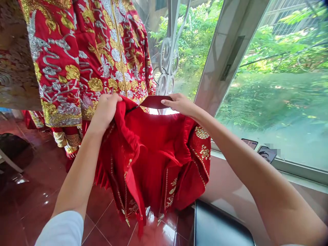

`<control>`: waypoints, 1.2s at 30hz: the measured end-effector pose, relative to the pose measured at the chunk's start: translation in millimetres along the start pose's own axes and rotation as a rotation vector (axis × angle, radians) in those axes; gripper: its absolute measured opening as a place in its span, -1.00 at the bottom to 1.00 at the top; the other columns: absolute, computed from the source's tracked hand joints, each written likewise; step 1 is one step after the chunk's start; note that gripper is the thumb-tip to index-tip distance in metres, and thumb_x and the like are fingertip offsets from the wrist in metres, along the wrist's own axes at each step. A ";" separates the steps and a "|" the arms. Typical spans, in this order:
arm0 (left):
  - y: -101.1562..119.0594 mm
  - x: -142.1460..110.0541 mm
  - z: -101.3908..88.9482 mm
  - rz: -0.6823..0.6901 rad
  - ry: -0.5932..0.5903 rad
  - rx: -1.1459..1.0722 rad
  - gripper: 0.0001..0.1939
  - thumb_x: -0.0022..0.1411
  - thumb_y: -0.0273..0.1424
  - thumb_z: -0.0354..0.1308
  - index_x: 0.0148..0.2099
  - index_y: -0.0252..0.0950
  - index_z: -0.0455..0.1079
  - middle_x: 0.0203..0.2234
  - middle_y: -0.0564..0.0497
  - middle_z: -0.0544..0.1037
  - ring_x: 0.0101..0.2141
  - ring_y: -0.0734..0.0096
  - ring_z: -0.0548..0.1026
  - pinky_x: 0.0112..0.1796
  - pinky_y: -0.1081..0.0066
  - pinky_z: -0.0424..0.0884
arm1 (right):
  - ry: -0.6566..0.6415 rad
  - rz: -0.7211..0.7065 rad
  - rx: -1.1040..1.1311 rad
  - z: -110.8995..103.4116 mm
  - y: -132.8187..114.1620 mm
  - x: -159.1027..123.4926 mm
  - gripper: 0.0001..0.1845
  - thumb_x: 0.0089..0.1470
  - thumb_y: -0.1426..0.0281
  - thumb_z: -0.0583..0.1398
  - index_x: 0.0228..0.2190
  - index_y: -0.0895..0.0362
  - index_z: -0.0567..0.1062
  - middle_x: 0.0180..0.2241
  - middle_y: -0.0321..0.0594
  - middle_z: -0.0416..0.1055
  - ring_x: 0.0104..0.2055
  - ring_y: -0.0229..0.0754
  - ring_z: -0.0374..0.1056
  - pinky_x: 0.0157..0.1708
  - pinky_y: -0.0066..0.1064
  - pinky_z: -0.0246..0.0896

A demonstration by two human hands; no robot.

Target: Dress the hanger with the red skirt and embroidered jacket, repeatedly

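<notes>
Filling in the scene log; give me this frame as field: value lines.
left hand: grips the upper edge of the gold-trimmed red jacket
right hand: holds the dark-red hanger, thumb on its near face
behind: hanging red jacket with gold and silver embroidery
right side: window; two phones beside it
below: black seat, glossy red tiled floor

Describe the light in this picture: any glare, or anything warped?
Head view: daylight comes through the large glass window, hazy in its lower part; head view: white glare marks the glossy dark-red tiled floor; head view: the bare right forearm looks stretched, probably lens distortion, while the red gold-embroidered garment shows clear trim.
</notes>
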State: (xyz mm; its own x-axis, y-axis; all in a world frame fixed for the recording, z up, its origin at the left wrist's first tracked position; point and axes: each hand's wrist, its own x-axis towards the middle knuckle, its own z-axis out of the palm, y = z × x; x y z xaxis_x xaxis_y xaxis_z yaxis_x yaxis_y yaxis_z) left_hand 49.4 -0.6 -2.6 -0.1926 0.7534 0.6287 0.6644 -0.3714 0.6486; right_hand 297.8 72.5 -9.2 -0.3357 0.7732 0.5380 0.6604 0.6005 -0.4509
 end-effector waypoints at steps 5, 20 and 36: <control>-8.1 -71.8 4.9 0.136 -0.104 0.569 -0.71 0.14 -0.21 0.06 -0.54 -0.24 0.24 -0.62 0.04 0.37 -0.56 0.36 0.33 -0.52 0.38 0.17 | 0.211 -0.076 -0.311 7.7 -5.4 -30.1 -0.69 0.17 0.22 0.06 -0.17 0.15 0.40 -0.31 -0.08 0.42 -0.19 -0.03 0.31 -0.20 -0.25 0.18; -73.4 -158.5 74.1 -0.166 0.055 0.545 -0.76 0.32 -0.27 -0.13 -0.30 -0.21 0.30 -0.37 -0.03 0.52 -0.42 0.26 0.50 -0.52 0.40 0.14 | 0.463 0.466 0.035 101.1 46.7 -202.8 -0.66 0.09 0.11 0.07 -0.57 0.04 0.23 -0.58 -0.27 0.30 -0.54 -0.15 0.20 -0.52 -0.35 0.06; -65.8 -106.4 85.3 -0.101 0.165 0.714 -0.48 0.22 -0.12 -0.01 0.05 -0.45 0.24 -0.11 -0.35 0.46 -0.25 -0.02 0.53 -0.41 0.26 0.36 | 0.579 -0.025 -0.214 10.1 0.4 -107.1 -0.73 0.03 0.27 0.18 -0.21 0.10 0.46 -0.18 -0.08 0.44 -0.13 -0.02 0.31 -0.14 -0.21 0.18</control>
State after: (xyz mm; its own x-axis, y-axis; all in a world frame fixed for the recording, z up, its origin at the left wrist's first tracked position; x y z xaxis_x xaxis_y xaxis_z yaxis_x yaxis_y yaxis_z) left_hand 87.8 -10.0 -148.7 -0.3465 0.6530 0.6734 0.9349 0.1818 0.3048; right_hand 327.2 -8.0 -74.2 0.0268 0.4876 0.8726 0.7974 0.5160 -0.3129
